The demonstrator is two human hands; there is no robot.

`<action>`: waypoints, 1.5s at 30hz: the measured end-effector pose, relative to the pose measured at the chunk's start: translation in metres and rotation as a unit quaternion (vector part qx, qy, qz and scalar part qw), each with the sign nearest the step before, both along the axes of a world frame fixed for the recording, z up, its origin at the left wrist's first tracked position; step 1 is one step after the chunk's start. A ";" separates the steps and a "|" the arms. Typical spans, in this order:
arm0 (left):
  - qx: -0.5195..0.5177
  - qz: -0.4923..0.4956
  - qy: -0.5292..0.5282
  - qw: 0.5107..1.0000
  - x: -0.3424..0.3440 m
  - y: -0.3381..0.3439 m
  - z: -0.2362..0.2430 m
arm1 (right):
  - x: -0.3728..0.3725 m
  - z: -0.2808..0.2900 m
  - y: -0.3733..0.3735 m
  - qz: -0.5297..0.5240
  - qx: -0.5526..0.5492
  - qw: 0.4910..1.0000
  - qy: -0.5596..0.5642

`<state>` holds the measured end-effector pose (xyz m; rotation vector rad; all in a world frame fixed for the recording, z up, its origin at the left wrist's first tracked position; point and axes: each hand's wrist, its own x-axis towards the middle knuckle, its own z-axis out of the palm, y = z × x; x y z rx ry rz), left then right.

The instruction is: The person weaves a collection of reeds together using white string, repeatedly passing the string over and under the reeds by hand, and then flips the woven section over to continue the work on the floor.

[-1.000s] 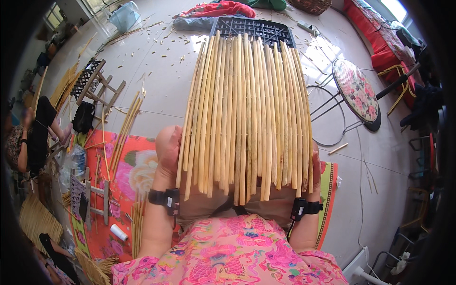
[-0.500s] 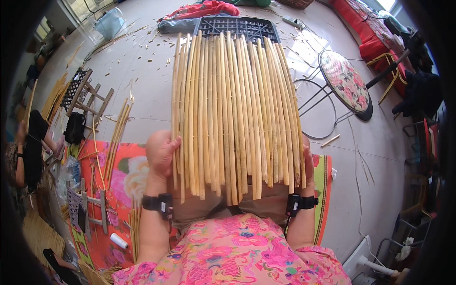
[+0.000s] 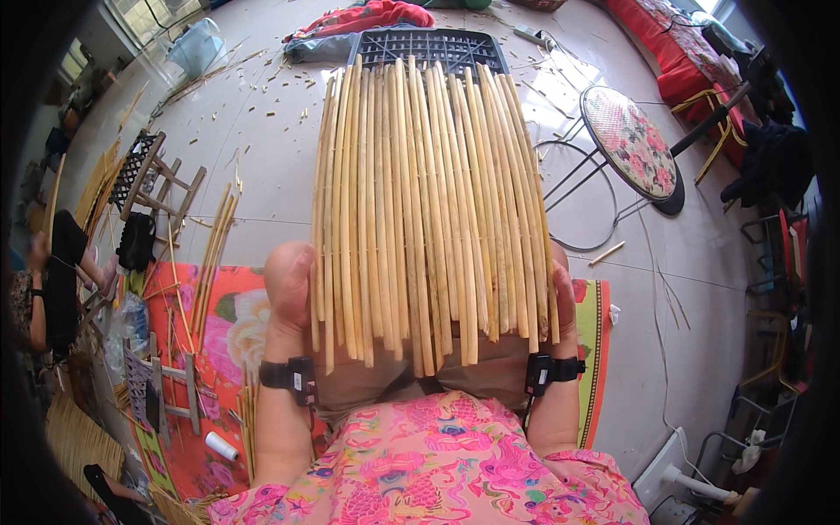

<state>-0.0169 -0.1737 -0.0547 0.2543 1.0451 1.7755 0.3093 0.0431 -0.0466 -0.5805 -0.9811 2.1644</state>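
Observation:
A mat of pale yellow reed stalks (image 3: 429, 210), bound side by side with rows of thin thread, lies in front of me. Its far end reaches the dark plastic crate (image 3: 430, 45), and its uneven near ends hang over my lap. My left hand (image 3: 293, 284) grips the mat's left edge, thumb up along the outer stalk. At the opposite edge my right hand (image 3: 562, 297) holds the outer stalks from the side. Most fingers of both hands are hidden behind or under the mat.
At the right stands a round stool (image 3: 630, 140) with a floral seat. Left are loose stalks (image 3: 214, 262), a small wooden folding stool (image 3: 175, 385) and a white thread spool (image 3: 221, 446) on a floral cloth (image 3: 236, 306). Another person (image 3: 61, 271) sits far left. Stalk offcuts litter the floor.
The mat has shifted slightly left and its stalk ends look more bunched at the left edge. My left thumb has slid off the mat's face to its side.

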 end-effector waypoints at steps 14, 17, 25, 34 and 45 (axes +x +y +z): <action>0.013 -0.022 0.043 0.999 0.004 0.002 0.003 | 0.008 -0.017 0.012 0.010 0.007 0.999 -0.030; 0.039 0.002 0.047 0.998 0.005 0.002 0.007 | 0.002 -0.008 0.008 -0.003 0.048 0.998 -0.049; 0.162 0.005 -0.121 0.979 0.008 0.006 0.019 | 0.008 -0.001 -0.003 -0.018 -0.045 0.997 -0.052; 0.177 -0.002 -0.136 0.975 0.009 0.003 0.022 | 0.001 0.008 -0.010 -0.048 -0.024 0.996 -0.071; 0.176 -0.018 -0.165 0.970 0.009 0.007 0.015 | 0.005 -0.006 -0.003 -0.068 -0.023 0.994 -0.079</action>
